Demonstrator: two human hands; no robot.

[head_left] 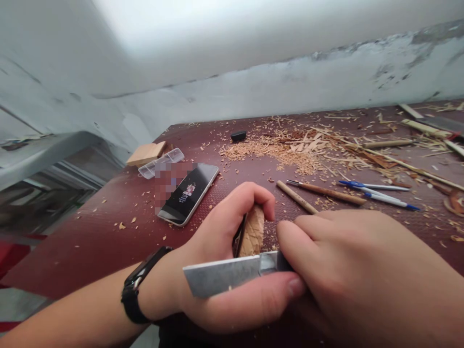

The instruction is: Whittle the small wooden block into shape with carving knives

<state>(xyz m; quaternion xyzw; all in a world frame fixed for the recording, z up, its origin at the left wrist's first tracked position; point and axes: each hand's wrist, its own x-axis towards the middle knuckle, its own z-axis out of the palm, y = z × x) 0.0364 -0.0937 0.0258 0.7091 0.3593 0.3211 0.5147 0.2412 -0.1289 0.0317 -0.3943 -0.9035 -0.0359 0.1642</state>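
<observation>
Curled around a carved piece of wood (pixel 253 233), my left hand (pixel 232 217) keeps it above the table near the centre of the view. Facets are cut into the wood's pale surface, and its lower part is hidden behind the blade. My right hand (pixel 337 261) is closed on the dark handle of a knife (pixel 224 275). The knife's broad flat blade points left and lies across the near side of the wood, just above my left thumb. My left thumb reaches right, its tip close to my right fist. A black band (pixel 136 295) circles my left wrist.
A phone (pixel 190 195) lies left of my hands, with a clear plastic case (pixel 161 163) and a wooden block (pixel 147 153) behind it. Wood shavings (pixel 308 147) cover the back. Blue-and-white pens (pixel 384 191) and a thin wooden-handled tool (pixel 326 192) lie at right.
</observation>
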